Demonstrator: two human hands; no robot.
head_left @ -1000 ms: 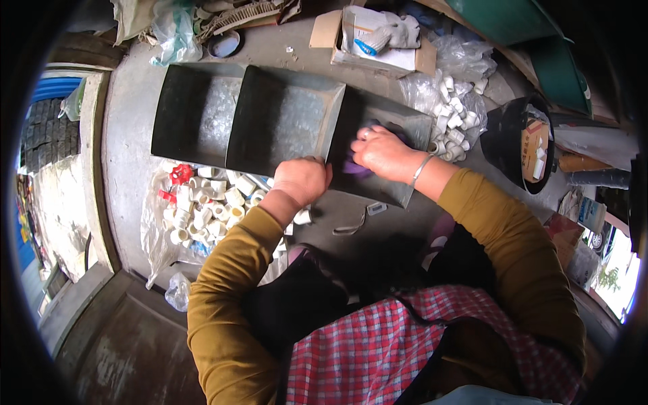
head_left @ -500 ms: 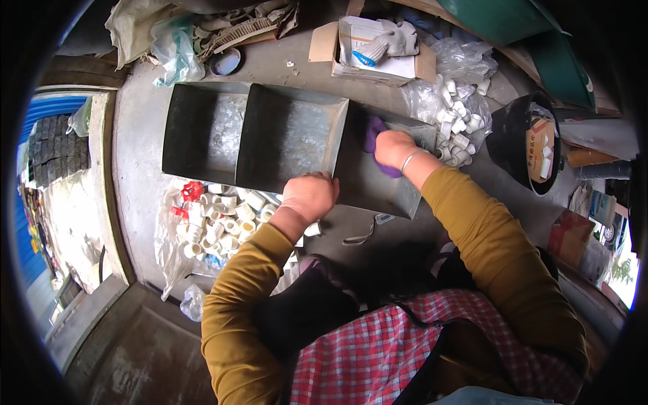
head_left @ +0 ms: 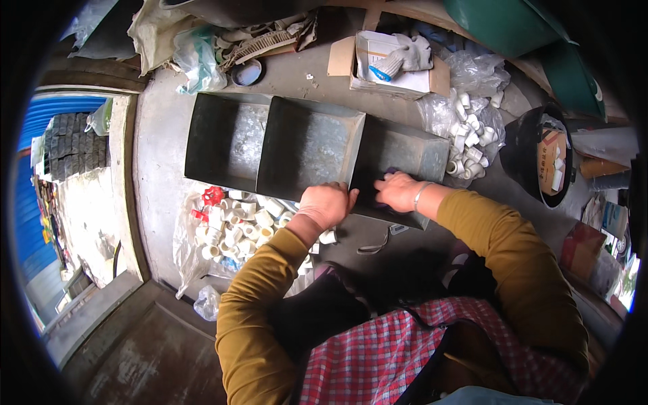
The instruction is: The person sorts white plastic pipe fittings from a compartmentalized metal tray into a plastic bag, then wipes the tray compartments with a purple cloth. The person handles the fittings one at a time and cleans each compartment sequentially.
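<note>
A grey metal box with three open compartments (head_left: 310, 142) lies on the floor in front of me. My left hand (head_left: 329, 204) is closed over its near edge, by the wall between the middle and right compartments. Inside the right compartment, near its front corner, my right hand (head_left: 399, 192) presses a purple cloth (head_left: 390, 171) against the metal. Most of the cloth is hidden under the fingers. Next to my left forearm, white plastic pipe fittings (head_left: 236, 226) are heaped on a clear plastic bag, with a red valve handle (head_left: 213, 196) among them.
More white fittings (head_left: 470, 138) spill from a clear bag beyond the box's right end. An open carton (head_left: 391, 84) holding a grey glove stands behind. At the right is a black bucket (head_left: 523, 152) with a cardboard piece inside. A wooden doorframe (head_left: 125, 189) rises at the left.
My right hand has moved with the cloth from the middle of the right compartment toward its near left corner. My left hand keeps its hold on the edge. The whole view has shifted slightly.
</note>
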